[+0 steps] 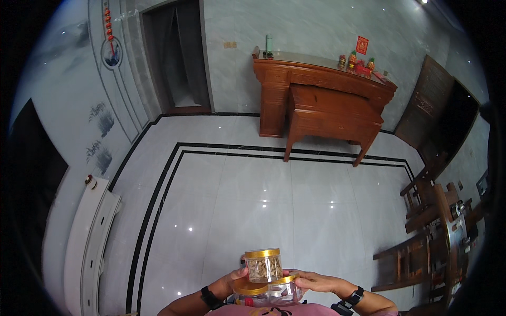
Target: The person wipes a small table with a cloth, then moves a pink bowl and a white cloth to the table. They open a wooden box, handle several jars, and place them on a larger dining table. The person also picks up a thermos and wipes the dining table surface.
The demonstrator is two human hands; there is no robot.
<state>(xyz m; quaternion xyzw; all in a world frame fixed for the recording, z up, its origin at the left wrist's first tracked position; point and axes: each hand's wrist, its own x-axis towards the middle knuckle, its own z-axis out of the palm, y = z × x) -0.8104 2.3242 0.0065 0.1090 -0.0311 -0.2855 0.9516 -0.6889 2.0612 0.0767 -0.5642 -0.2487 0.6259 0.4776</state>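
Note:
Against the person's chest, at the bottom centre, are three clear plastic jars with gold lids. The upper jar (264,268) holds small light-brown dry pieces and rests on the two lower ones. My left hand (236,276) touches the side of the upper jar and the lower left jar (250,292); its fingers are partly hidden. My right hand (310,281) grips the lower right jar (285,294) at its lid, thumb in front. What the lower jars contain is hard to make out.
Ahead stand a carved wooden altar table (272,75) and a smaller wooden table (336,106). A white cabinet (89,237) is at the left wall, wooden chairs (403,260) and a table at the right. A doorway (178,59) opens at the back left.

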